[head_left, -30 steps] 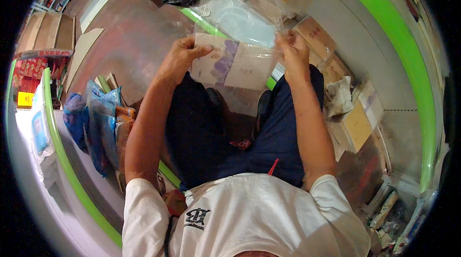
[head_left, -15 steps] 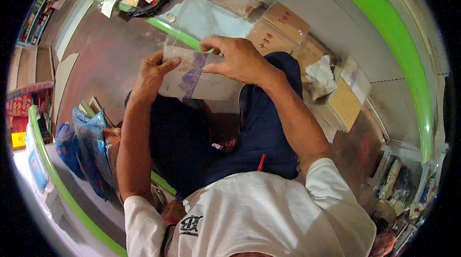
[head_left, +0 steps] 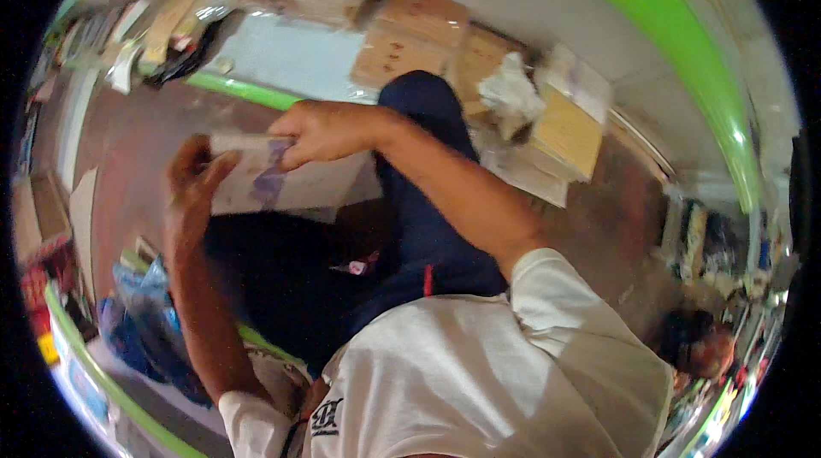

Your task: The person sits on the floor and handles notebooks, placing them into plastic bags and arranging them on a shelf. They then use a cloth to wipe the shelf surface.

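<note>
A flat tan packet (head_left: 304,180) with a purple band hangs tilted above my lap. At its left end, my left hand (head_left: 190,176) is closed on the edge, thumb on the near face; motion blurs its fingers. My right hand (head_left: 329,135) pinches the upper edge beside the purple band, its thumb in front and the other fingers behind. Where the packet's lower side meets my dark trousers (head_left: 291,253), its edge is hard to make out.
Plastic-wrapped tan packs (head_left: 406,52) lie beyond my right knee, with a crumpled white plastic bag (head_left: 510,90) beside them. A green-edged pale board (head_left: 286,52) lies ahead. Blue plastic bags (head_left: 141,295) are at my left. A green rail (head_left: 658,26) curves along the right.
The view has shifted, so the surroundings appear farther left. My right hand has gone from partly spread fingers over the packet to a pinch on its upper edge. The packet now tilts more.
</note>
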The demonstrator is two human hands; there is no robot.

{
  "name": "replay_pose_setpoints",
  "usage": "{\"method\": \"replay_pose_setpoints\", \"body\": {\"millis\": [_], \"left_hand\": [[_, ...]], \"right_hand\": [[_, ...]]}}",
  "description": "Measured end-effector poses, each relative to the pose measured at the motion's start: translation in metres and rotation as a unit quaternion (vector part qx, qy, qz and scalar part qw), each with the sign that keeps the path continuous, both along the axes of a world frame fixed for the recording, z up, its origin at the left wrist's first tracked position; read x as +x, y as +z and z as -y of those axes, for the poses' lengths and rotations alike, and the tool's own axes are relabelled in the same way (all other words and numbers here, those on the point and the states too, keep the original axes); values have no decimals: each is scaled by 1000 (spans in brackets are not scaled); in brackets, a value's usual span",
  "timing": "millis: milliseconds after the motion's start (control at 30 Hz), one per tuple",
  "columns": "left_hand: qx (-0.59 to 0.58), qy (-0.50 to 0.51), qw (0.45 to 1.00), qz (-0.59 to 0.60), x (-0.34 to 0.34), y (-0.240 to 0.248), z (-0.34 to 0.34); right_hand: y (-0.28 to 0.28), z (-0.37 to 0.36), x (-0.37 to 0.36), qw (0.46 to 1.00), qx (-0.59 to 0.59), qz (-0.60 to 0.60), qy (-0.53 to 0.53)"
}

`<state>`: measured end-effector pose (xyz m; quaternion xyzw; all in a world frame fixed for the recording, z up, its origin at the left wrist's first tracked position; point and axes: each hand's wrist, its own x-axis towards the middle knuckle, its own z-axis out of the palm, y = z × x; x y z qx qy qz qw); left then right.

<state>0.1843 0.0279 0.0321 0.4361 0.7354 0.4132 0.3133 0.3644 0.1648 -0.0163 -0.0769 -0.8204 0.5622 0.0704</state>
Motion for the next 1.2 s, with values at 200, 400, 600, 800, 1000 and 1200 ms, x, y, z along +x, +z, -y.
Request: {"method": "replay_pose_setpoints", "body": {"millis": [200, 400, 600, 800, 1000, 1200], "left_hand": [[123, -214, 969, -31, 8, 34, -6], [-52, -242, 964, 95, -11, 33, 9], [-66, -51, 992, 93, -14, 16, 28], [48, 1, 975, 216, -17, 13, 27], [36, 8, 977, 209, 24, 4, -11], [-10, 10, 964, 264, 62, -10, -34]], "right_hand": [[37, 13, 11, 997, 27, -1, 66], [54, 5, 29, 998, 11, -53, 19], [57, 0, 53, 994, -34, -35, -94], [24, 16, 106, 931, -287, -74, -214], [0, 46, 107, 740, -566, -232, -280], [-1, 57, 119, 733, -547, -207, -348]]}}
